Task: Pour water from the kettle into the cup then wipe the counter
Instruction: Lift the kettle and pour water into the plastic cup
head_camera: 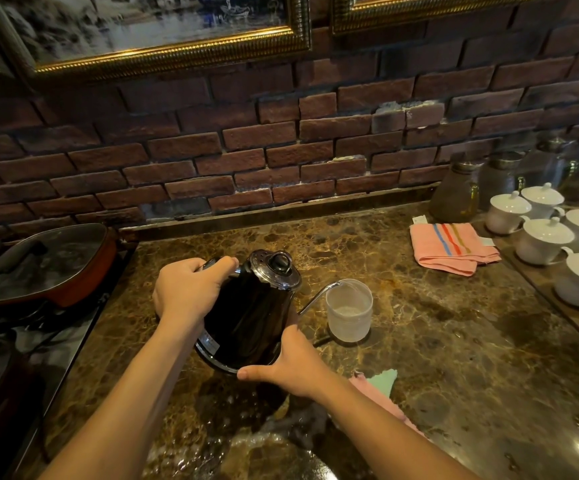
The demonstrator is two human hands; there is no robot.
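Note:
A black gooseneck kettle [253,317] with a chrome lid is tilted to the right above the brown marble counter [454,341]. My left hand [187,289] grips its handle. My right hand [291,365] cups the kettle's lower side and base. The thin spout tip rests over the rim of a clear plastic cup [349,310], which stands on the counter and holds a little water. A pink and green cloth [378,386] lies partly under my right forearm. A folded pink striped cloth [450,245] sits at the back right.
A red pan with a glass lid [42,265] sits on a stove at the left. White lidded cups [551,233] and glass jars [457,192] crowd the right side. A brick wall runs behind the counter. A wet patch [246,441] shines near the front edge.

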